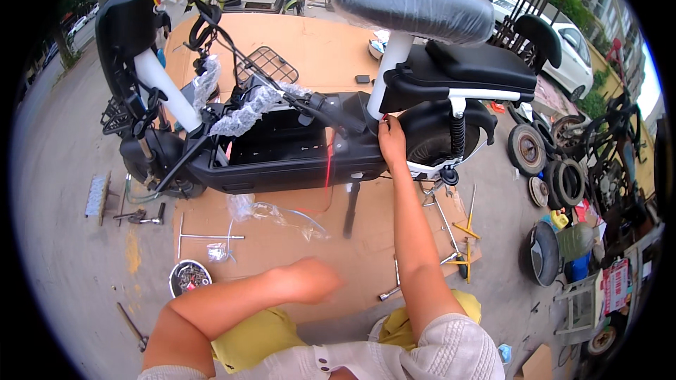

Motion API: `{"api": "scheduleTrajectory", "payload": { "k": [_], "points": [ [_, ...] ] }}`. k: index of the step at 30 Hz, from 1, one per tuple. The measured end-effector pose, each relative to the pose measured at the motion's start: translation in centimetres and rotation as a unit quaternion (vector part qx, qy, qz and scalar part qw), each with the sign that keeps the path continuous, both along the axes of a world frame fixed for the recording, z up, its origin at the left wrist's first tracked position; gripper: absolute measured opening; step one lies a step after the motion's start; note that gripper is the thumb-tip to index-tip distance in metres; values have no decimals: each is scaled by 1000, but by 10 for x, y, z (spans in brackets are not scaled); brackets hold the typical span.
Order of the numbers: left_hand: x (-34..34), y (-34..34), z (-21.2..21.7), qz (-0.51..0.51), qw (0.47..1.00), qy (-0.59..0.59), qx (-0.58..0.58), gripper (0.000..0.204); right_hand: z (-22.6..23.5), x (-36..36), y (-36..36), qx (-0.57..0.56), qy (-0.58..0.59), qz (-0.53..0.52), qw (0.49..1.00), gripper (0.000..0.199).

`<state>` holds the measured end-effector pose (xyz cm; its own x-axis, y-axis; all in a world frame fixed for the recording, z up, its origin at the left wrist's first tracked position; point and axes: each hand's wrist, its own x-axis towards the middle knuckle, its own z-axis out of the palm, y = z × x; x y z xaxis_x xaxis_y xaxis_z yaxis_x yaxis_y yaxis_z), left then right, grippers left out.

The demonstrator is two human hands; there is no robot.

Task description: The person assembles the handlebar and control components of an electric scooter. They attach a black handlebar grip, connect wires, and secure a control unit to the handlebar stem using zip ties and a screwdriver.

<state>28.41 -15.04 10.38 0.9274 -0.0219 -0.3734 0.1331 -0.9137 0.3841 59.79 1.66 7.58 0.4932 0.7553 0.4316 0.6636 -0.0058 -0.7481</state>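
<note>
An electric scooter with a black body and white tubes stands side-on before me, its floor compartment uncovered. My right hand reaches up to the foot of the white seat post, just ahead of the rear wheel. Its fingers are closed at the body there, by a small red spot; what they pinch is too small to make out. Low in front of me, my left hand is smeared by motion over the cardboard, apart from the scooter. A red wire hangs out over the body's side.
Flattened cardboard lies under the scooter, with T-handle wrenches and a plastic bag. A bucket of small hardware stands at left. Tyres, a black basin and a parked white car are at right.
</note>
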Motion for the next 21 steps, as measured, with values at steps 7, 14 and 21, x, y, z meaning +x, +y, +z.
{"api": "scheduleTrajectory", "payload": {
  "k": [7, 14, 21],
  "points": [
    [-15, -17, 15, -9, 996, -85, 38, 22, -2, -10, 14, -35, -53, 36, 997, 37],
    [16, -39, 30, 1, 992, -103, 67, 18, -21, 57, 24, -33, -137, 69, 988, 44],
    [10, -41, 65, -44, 989, -46, 133, 35, -17, 46, 25, -72, 35, 81, 993, 47]
  ]
}}
